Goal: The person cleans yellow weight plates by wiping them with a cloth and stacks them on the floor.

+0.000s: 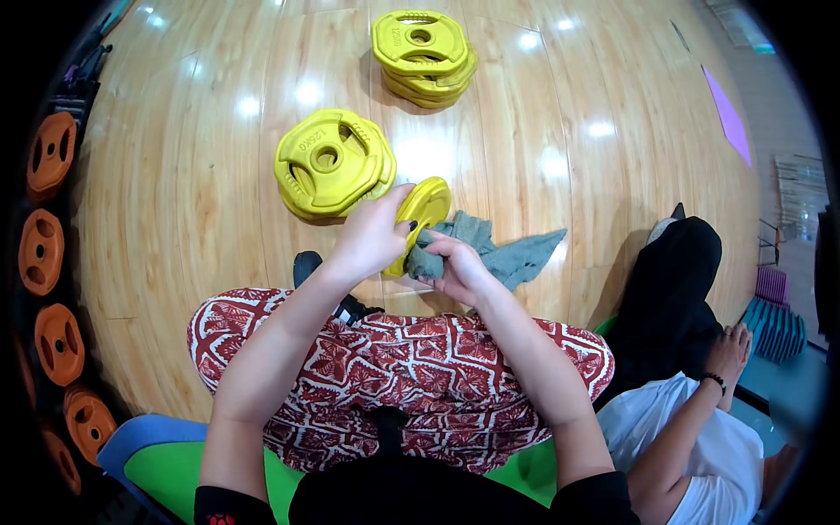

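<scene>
A yellow weight plate (427, 203) stands tilted on edge in front of my knees. My left hand (377, 232) is closed on its left side, the thumb lying over the near face. In my right hand (456, 267) is a grey-green cloth (516, 258), bunched between the fingers and pressed at the plate's lower right side. The rest of the cloth trails to the right. Just beyond my left hand lies a stack of yellow plates (331, 162), the top one marked 1.25KG. My right fingertips are partly hidden by the cloth.
Another stack of yellow plates (420, 44) stands farther off on the wooden floor (201, 175). Orange plates (59, 344) line the left side. A person in a white shirt (691, 429) sits close at my right. A purple mat (726, 114) lies at far right.
</scene>
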A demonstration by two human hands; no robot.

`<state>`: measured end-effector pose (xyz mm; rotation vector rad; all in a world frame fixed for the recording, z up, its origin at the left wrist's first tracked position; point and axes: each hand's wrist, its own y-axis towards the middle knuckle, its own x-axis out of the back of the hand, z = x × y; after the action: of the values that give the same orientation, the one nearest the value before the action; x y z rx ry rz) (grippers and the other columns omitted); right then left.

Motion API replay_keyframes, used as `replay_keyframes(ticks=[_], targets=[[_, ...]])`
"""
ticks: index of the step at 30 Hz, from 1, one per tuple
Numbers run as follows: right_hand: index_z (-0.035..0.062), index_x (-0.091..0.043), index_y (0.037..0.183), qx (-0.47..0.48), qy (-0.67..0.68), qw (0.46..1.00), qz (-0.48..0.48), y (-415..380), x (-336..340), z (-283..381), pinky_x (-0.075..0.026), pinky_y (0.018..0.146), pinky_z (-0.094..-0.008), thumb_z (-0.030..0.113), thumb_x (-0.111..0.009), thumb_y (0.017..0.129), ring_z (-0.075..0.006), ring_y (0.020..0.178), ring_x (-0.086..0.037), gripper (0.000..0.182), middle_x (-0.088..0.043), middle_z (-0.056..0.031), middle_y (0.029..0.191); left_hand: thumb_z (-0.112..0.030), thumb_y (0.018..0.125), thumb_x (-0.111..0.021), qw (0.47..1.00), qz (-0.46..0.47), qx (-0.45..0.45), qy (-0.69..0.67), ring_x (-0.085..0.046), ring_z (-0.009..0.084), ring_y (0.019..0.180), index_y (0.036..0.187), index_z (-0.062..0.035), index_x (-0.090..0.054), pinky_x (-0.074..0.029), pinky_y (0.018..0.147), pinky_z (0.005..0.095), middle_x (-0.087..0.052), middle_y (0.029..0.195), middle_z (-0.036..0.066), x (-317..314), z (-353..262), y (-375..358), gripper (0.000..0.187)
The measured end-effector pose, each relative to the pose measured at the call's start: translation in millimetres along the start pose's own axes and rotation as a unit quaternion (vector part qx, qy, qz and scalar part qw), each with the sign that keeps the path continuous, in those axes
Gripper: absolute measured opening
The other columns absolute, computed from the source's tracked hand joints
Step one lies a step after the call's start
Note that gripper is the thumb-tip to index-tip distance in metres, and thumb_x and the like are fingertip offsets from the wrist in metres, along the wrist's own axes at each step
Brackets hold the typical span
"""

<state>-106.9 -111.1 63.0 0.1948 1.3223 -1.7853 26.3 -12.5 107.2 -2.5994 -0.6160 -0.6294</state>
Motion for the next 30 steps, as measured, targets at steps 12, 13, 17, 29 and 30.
replay_keyframes(ticks=[12, 13, 17, 29, 30], targets=[[-0.0009, -0.045, 0.120, 0.260, -0.140, 0.947, -0.124, -4, -1, 12, -0.038, 0.085, -0.0237, 0.013, -0.039, 0.086, -0.0117, 0.097, -0.049, 0.038, -0.054, -0.0078, 0.105, -0.019, 0.072, -0.059, 0.993, -0.081, 0.019, 0.085, -0.057, 0.0338, 0.086, 0.102, 0.0041, -0.052, -0.045, 0.075, 0.0373, -0.059, 0.089, 0.023, 2, 11, 3, 0.039], [-0.0006, -0.045, 0.121, 0.306, -0.092, 0.939, -0.124, -2, -6, 15, -0.038, 0.084, -0.0245, 0.016, -0.039, 0.088, -0.0108, 0.096, -0.048, 0.037, -0.054, -0.0071, 0.104, -0.023, 0.070, -0.061, 0.991, -0.059, 0.029, 0.117, -0.058, 0.0331, 0.079, 0.094, 0.0039, -0.053, -0.045, 0.070, 0.0378, -0.059, 0.082, 0.022, 2, 8, 1, 0.037], [0.0009, -0.051, 0.098, 0.381, -0.199, 0.898, -0.089, -2, -18, 13, -0.039, 0.077, -0.0247, 0.011, -0.047, 0.086, -0.0090, 0.086, -0.046, 0.016, -0.051, -0.0031, 0.092, -0.030, 0.066, -0.065, 0.991, -0.044, -0.015, 0.123, -0.057, 0.0308, 0.061, 0.076, 0.0020, -0.053, -0.045, 0.056, 0.0382, -0.056, 0.063, 0.016, 0, -8, -7, 0.036], [0.0025, -0.048, 0.084, 0.369, -0.335, 0.846, -0.188, 10, 1, 32, -0.039, 0.055, -0.0242, 0.014, -0.061, 0.076, -0.0089, 0.059, -0.044, 0.019, -0.051, -0.0032, 0.066, -0.020, 0.069, -0.063, 0.982, 0.072, 0.106, -0.142, -0.058, 0.0143, 0.062, 0.082, 0.0053, -0.057, -0.045, 0.058, 0.0281, -0.059, 0.066, 0.012, -36, 8, -11, 0.029], [0.0024, -0.047, 0.080, 0.348, -0.338, 0.850, -0.204, 7, 2, 37, -0.038, 0.055, -0.0239, 0.014, -0.061, 0.075, -0.0090, 0.059, -0.043, 0.019, -0.050, -0.0025, 0.066, -0.020, 0.069, -0.061, 0.984, 0.081, 0.120, -0.108, -0.058, 0.0151, 0.065, 0.082, 0.0038, -0.058, -0.045, 0.060, 0.0286, -0.060, 0.069, 0.012, -30, 3, -10, 0.027]])
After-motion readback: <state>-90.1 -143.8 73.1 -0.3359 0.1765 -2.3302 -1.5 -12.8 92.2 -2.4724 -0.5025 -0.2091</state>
